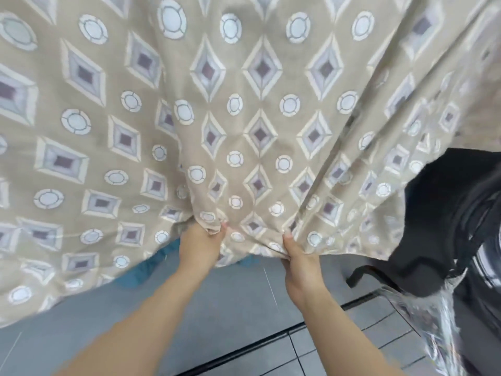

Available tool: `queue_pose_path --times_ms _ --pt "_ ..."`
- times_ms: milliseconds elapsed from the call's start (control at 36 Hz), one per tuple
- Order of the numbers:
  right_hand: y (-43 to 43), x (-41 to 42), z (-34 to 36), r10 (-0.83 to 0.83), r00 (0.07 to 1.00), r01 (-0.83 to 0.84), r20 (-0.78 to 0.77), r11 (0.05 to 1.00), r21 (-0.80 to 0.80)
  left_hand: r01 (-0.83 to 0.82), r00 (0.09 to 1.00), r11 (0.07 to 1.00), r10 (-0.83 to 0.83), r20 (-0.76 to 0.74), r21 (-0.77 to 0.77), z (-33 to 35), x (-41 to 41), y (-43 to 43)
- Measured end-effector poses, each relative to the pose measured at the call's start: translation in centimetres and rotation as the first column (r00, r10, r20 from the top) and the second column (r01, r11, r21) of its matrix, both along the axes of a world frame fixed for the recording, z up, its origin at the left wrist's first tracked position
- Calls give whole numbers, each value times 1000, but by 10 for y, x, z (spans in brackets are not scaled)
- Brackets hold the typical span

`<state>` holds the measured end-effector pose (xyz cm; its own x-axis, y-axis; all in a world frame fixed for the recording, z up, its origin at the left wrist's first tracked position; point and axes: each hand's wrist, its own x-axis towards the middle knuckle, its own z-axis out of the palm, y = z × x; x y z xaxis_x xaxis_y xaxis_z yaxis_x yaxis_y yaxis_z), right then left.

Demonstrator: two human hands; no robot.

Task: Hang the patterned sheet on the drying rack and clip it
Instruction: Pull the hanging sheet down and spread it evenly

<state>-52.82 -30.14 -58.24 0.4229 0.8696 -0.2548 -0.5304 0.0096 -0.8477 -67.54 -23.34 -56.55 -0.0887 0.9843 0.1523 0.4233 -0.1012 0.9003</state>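
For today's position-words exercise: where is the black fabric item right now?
Head view, right edge: the black fabric item is beside the patterned sheet, right of the right hand, above crinkled clear plastic.

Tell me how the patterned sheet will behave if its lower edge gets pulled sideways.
The patterned sheet looks floppy: it bunches into folds where the left hand and right hand grip its hem, so a pull would probably ripple it, not shift it whole. It hangs in long drapes, so it likely swings easily.
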Motion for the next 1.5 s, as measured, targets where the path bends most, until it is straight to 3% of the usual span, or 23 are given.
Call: queue_pose_path --times_ms 167,250,333,417,500,556,667,861,972,1028,1139,1333,1444,1500 --pt "-1 -9 4 187 967 -185 -173 982 28 -81 982 996 75 -172 -27 0 -36 9" --pt "5 23 26 64 945 -4 -321 983 183 -110 983 994 104 -154 -29 8 -57 15" --pt "10 50 57 23 930 90 -368 954 287 -181 978 982 173 -117 -61 18 -67 18" --pt "16 54 65 -15 961 76 -275 974 213 -223 943 955 262 203 -197 19 -63 20" --pt "23 44 49 -95 984 110 -151 990 92 -39 712 884 351 608 -466 15 -51 15" --pt "23 33 40 -110 983 120 -144 991 66 157 639 830 327 696 -535 16 -39 3" --pt "22 9 31 -55 986 71 -155 992 102 384 527 751 300 795 -538 13 -2 -20" --pt "13 -23 15 195 978 -190 -80 980 60 569 576 664 98 811 -485 13 21 -8" --pt "11 -16 21 256 953 -249 -159 966 66 424 616 742 185 766 -520 10 25 1" --pt "10 -5 28 218 943 -196 -252 975 108 352 581 792 232 780 -498 11 23 5" --pt "7 29 40 25 902 72 -430 975 209 243 584 860 239 776 -448 9 9 12" --pt "1 55 13 -197 918 228 -345 972 54 80 601 935 232 765 -347 6 1 22" --pt "-2 59 7 -235 896 264 -377 964 26 275 529 890 176 830 -364 6 8 12" --pt "-4 65 11 -244 883 285 -401 957 46 367 538 846 145 830 -386 5 8 7"
